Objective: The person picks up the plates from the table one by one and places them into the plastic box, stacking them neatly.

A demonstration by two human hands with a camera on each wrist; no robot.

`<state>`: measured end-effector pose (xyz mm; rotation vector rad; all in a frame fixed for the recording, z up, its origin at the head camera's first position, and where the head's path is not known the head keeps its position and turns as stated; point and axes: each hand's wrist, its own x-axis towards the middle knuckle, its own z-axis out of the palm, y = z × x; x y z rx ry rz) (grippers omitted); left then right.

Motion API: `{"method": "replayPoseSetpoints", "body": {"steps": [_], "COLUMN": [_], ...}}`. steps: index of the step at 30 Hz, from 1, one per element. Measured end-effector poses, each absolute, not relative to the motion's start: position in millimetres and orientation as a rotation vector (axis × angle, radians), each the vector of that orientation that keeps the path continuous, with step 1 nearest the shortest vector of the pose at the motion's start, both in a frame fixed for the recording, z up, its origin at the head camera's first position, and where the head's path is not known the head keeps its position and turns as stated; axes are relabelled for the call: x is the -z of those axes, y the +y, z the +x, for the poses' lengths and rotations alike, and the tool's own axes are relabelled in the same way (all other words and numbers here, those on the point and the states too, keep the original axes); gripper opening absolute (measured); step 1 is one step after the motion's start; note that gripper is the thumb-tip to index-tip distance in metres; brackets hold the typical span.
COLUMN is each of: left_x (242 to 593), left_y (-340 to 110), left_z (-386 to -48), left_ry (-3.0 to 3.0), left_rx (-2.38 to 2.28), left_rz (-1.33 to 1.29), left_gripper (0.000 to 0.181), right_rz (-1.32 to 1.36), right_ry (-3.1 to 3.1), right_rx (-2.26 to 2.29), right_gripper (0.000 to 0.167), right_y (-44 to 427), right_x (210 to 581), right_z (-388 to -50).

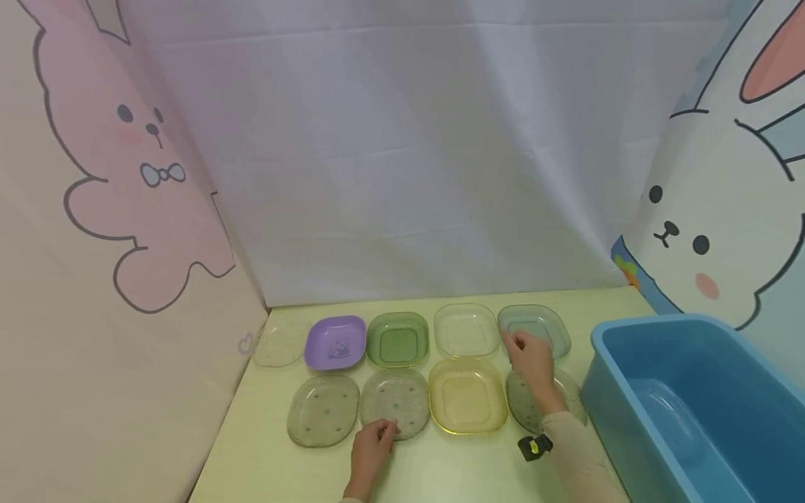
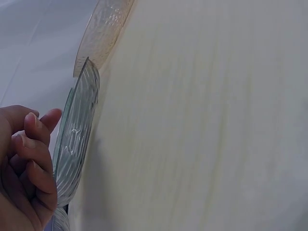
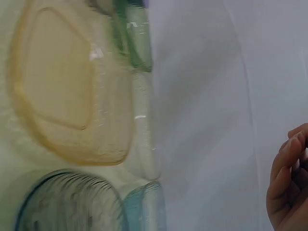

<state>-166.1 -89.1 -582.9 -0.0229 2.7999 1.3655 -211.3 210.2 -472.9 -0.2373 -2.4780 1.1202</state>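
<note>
My left hand (image 1: 371,450) is at the near edge of a clear greyish plate with small dots (image 1: 402,395). In the left wrist view its fingers (image 2: 36,149) are loosely bent beside that ridged plate (image 2: 79,139), with nothing seen between them; whether they touch it I cannot tell. My right hand (image 1: 531,362) hovers over the gap between a pale blue-green dish (image 1: 544,328) and a dark clear plate (image 1: 569,395). Its fingers (image 3: 284,163) are loosely curled in the right wrist view and hold nothing visible. A yellow dish (image 1: 468,398) lies between the hands.
Along the back row are a clear plate (image 1: 283,344), a purple dish (image 1: 335,342), a green dish (image 1: 397,340) and a clear dish (image 1: 465,330). Another dotted plate (image 1: 323,412) lies front left. A deep blue tub (image 1: 635,419) stands at the right, beside the right forearm.
</note>
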Motion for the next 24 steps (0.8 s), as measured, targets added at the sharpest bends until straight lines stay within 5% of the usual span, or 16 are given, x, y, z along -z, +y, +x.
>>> {"method": "replayPoseSetpoints", "body": {"steps": [12,24], "left_x": [585,581], "left_y": [-86,-91], "left_z": [-162,-166], "left_ry": [2.754,2.768], "left_rx": [-1.416,-1.422], "left_rz": [-0.067,-0.029], "left_gripper": [0.023,0.022], "right_rz": [-0.495,-0.451], "right_ry": [-2.426,-2.309], "right_rx": [-1.159,-1.099], "right_gripper": [0.042,0.041], "right_y": [216,219], "right_x": [519,538], "right_z": [-185,-169]}}
